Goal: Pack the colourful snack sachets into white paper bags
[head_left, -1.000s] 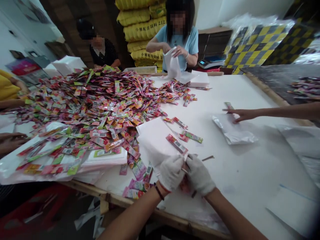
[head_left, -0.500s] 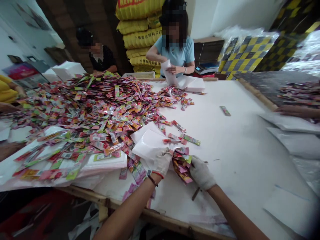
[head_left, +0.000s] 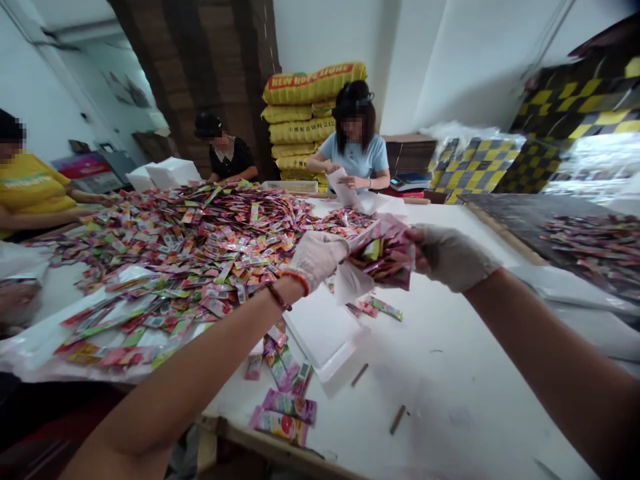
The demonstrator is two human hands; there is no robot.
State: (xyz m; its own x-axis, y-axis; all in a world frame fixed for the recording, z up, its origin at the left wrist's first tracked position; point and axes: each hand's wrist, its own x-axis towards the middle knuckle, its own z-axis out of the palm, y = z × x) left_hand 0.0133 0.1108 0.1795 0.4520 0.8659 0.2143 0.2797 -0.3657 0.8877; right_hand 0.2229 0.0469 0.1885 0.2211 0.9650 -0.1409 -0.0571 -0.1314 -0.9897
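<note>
A clear bag (head_left: 383, 257) with colourful sachets inside is held up above the table between my two gloved hands. My left hand (head_left: 320, 260) is closed on the bag's left edge, with a white flap hanging below. At the bag's right edge, my right hand (head_left: 453, 257) pinches the plastic. Beneath them lies a stack of white bags (head_left: 323, 330) on the table. Several loose sachets (head_left: 285, 413) rest near the front edge, and a large heap of sachets (head_left: 200, 233) spreads to the left.
The white table (head_left: 450, 380) carries two small brown strips near its front. White bags topped with sachets (head_left: 110, 327) lie at the left. Across the table a person in light blue (head_left: 355, 150) handles a white bag. Two more people work at the left and back.
Both hands have risen from the table, and the sachets between them are now in a bag. The white stack below is uncovered. The view has tilted upward.
</note>
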